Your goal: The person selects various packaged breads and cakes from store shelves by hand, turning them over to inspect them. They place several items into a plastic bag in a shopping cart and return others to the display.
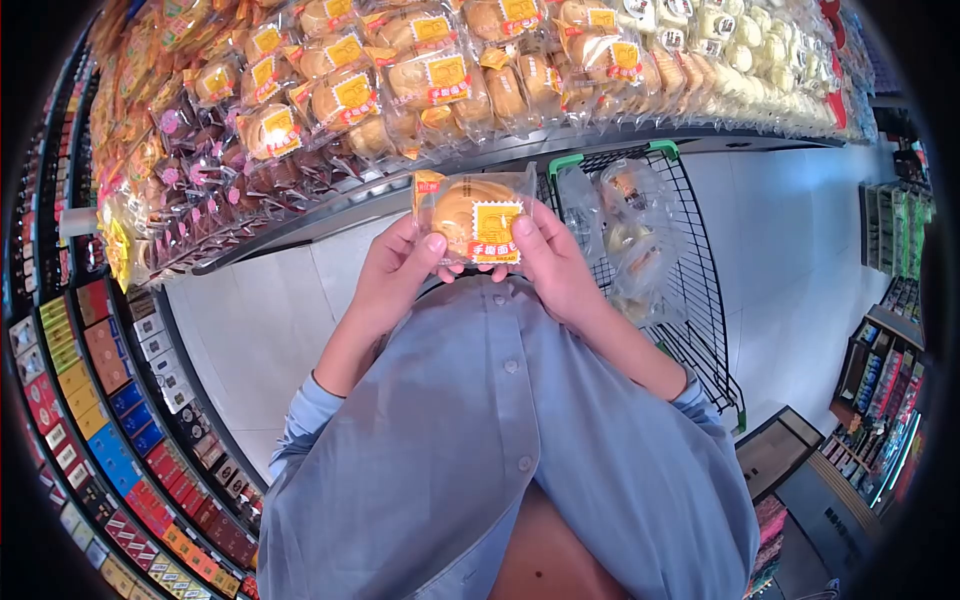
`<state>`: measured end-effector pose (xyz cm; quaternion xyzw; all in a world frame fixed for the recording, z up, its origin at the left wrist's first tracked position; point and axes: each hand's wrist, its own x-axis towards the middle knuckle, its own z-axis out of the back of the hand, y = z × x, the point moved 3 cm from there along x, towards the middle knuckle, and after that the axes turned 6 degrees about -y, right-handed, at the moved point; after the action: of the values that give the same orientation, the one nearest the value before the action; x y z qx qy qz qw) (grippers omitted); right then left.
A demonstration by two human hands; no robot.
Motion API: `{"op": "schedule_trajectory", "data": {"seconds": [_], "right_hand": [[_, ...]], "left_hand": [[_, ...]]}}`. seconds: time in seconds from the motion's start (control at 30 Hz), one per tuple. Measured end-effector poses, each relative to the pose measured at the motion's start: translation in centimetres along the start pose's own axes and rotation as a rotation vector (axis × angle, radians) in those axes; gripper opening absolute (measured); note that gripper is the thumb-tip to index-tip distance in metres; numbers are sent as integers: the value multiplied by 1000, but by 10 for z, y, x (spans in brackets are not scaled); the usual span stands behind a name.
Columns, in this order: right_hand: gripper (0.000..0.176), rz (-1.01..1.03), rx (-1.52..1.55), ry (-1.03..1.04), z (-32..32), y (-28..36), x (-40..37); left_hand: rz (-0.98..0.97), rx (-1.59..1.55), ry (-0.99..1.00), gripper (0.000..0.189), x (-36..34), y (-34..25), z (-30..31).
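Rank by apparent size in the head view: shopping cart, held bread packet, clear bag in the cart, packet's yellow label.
1. shopping cart
2. clear bag
3. bread packet, nearer the camera, so its rank against the bag is unsure
4. yellow label, clearly smallest

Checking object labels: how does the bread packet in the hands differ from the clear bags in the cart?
The bread packet is held up by the left hand and right hand; the clear bags lie in the cart. The packet carries a yellow and red label; the bags look mostly unprinted. Both are see-through plastic wrapping.
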<state>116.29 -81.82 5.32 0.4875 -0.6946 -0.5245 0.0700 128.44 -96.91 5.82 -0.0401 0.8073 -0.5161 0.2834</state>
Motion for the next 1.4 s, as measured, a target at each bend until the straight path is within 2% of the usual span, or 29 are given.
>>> {"op": "schedule_trajectory", "data": {"seconds": [0.2,0.27,0.57,0.7,0.8,0.87,1.0,1.17,1.2,1.37,1.4], "right_hand": [[43,70,-4,-5,2,2,5],[41,114,-31,-10,2,6,7],[40,72,-30,14,-10,10,32],[39,70,-51,76,-22,14,48],[37,80,-52,17,-30,20,60],[36,213,-109,-55,-33,27,67],[31,315,-98,-53,-40,35,78],[29,374,-180,31,-54,42,85],[30,375,-205,43,-56,43,85],[29,390,-363,-4,-62,48,85],[30,481,-446,21,-63,50,85]], "left_hand": [[-19,-44,42,35,8,-3,1],[-23,-17,64,46,10,-3,4],[-125,-63,36,45,19,-13,22],[-192,-88,-53,43,19,-22,34],[-215,-155,-145,40,20,-26,45],[-247,-163,-243,36,21,-29,55],[-303,-187,-254,34,23,-35,67],[-311,-210,-282,35,25,-42,72],[-312,-233,-300,29,25,-46,71],[-333,-148,-309,34,24,-53,75],[-357,-84,-337,36,24,-57,76]]}}
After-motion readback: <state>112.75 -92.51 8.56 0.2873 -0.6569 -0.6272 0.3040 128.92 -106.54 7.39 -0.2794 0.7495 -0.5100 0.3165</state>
